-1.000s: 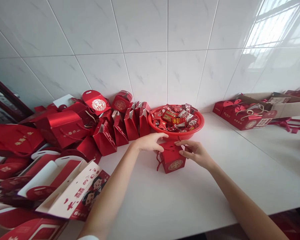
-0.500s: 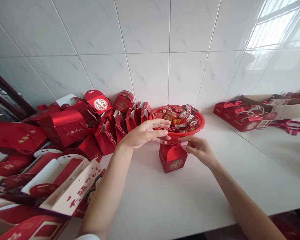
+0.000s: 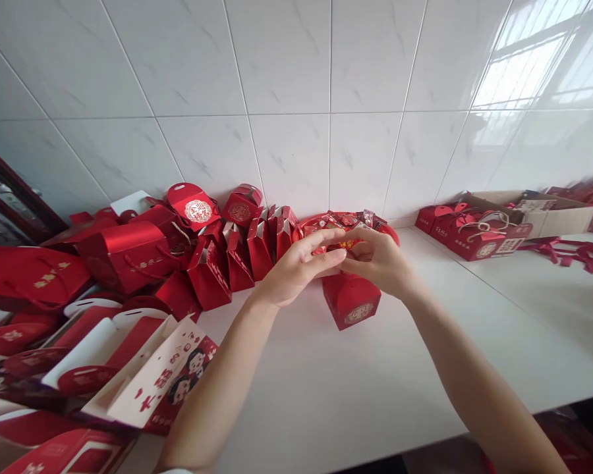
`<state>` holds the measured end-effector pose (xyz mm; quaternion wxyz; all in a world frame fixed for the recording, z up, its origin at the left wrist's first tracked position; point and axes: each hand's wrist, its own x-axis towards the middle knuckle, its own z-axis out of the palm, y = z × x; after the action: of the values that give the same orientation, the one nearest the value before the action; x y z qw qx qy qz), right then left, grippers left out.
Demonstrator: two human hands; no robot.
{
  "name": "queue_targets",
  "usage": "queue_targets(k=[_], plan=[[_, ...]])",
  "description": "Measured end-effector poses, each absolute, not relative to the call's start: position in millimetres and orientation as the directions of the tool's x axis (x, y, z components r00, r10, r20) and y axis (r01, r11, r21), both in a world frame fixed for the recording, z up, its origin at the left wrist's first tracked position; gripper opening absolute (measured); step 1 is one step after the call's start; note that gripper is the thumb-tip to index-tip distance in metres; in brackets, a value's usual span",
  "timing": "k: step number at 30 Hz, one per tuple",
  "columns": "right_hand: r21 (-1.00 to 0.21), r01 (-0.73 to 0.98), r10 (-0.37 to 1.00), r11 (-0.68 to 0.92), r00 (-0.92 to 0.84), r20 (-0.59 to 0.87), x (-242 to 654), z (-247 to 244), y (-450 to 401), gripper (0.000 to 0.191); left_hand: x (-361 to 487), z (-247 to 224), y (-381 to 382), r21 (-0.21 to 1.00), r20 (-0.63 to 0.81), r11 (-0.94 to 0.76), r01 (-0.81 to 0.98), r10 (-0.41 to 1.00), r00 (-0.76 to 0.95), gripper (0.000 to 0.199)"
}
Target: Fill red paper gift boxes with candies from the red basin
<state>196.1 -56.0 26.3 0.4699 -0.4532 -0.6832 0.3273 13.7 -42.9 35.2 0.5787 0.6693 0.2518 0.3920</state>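
A small red gift box with a round pale emblem is below both hands, in front of the candy basin, and looks slightly turned. My left hand reaches over the box's top left, thumb and fingers drawn together. My right hand meets it from the right, its fingers curled in a pinch. The fingertips come together above the box and hide its top. What they pinch there is too hidden to make out. Behind them, wrapped sweets fill a red plastic basin, partly covered by the hands.
Several red gift boxes crowd the left side, with an open white-and-red carton nearer me. At the right are red boxes with twine, an open cardboard box and dark pink ribbons. A tiled wall stands behind.
My right hand has come up and left to meet my left hand, which moved slightly right. Both now close together over the box. The box has shifted a little right and away from me.
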Motion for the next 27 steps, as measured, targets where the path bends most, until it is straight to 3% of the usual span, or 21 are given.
queue_targets(k=[6,12,14,17,19,27], plan=[[-0.849,0.333,0.897,0.41,0.02,0.441,179.6,18.2,-53.7,0.025,13.2,30.0,-41.8,0.948,0.295,-0.313,-0.055,0.801,0.521,0.055],[-0.908,0.164,0.907,0.386,0.111,0.406,175.6,19.9,-54.6,0.021,15.4,18.5,-37.6,0.831,0.241,-0.392,0.395,0.894,0.379,0.081],[-0.934,0.049,0.929,0.354,0.1,0.357,176.5,20.4,-55.6,0.022,19.7,14.5,-36.0,0.76,0.251,-0.421,0.496,0.893,0.373,0.067],[-0.95,-0.091,0.953,0.298,0.092,0.289,180.4,19.2,-56.5,0.025,27.3,9.3,-33.6,0.676,0.258,-0.495,0.546,0.853,0.454,0.029],[-0.948,-0.144,0.958,0.284,0.083,0.274,184.2,17.9,-56.9,0.025,32.2,6.1,-32.4,0.636,0.23,-0.524,0.566,0.829,0.509,0.016],[-0.965,-0.154,0.977,0.211,0.011,0.212,199.2,11.1,-60.9,0.032,43.4,-9.4,-31.4,0.632,0.129,-0.506,0.586,0.815,0.564,0.026]])
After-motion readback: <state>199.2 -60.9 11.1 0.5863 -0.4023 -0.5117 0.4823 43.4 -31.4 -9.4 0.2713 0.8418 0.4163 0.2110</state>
